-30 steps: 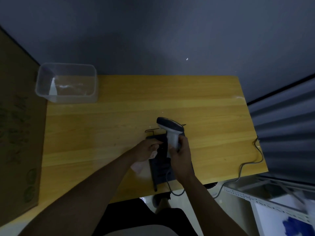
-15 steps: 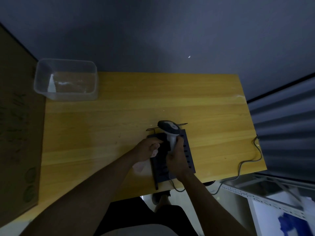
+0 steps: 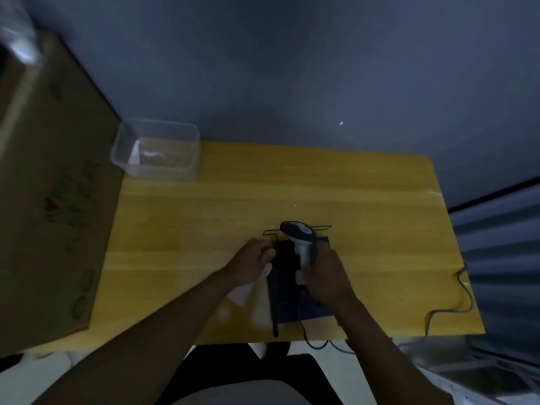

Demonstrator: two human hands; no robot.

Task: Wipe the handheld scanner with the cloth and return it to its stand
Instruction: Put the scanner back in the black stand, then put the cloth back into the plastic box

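Since a second ago my right hand (image 3: 328, 274) has brought the scanner (image 3: 301, 238) lower onto the dark stand (image 3: 287, 290); head now sits at the wire cradle at the stand's far end, handle running back along the plate; looks like the return step, nearly seated, though I cannot tell if it is fully resting; right hand stays curled round the handle's near end, fingers closed on it; left hand (image 3: 252, 260) is bunched around the white cloth (image 3: 242, 292), which trails out under the wrist onto the table (image 3: 204, 217), knuckles touching the stand's left edge, probably steadying it; clear plastic tub (image 3: 156, 149) at far left corner, well apart; cardboard box (image 3: 43, 200) beside table on left; scanner's cable (image 3: 304, 325) runs off the near edge under my right wrist, could snag on release; another grey cable (image 3: 461, 287) at right edge; nothing blocks the cradle.
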